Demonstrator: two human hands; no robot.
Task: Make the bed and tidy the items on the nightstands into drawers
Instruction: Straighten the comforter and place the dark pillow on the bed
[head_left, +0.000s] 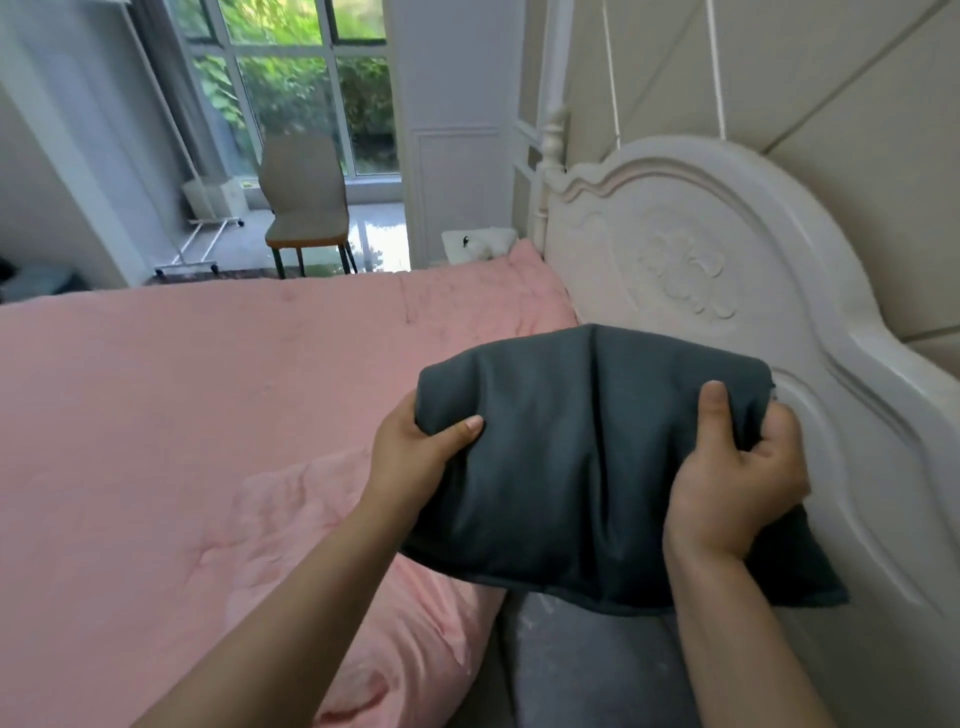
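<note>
The bed (691, 270) in front of me has a white carved headboard on my right. A pink quilt (208, 389) lies spread over it, reaching up to the headboard, with a fold bunched near my side. Past its far edge, the floor (322, 244) carries a chair (304, 202)

Open bed to the left, headboard close on the right

The pink quilt (182, 395) spreads flat and broad to the left, giving open passage above it. The white headboard (727, 291) rises just beside the right hand (737, 483), and the dark pillow (587, 467) fills the space between both hands.
</note>
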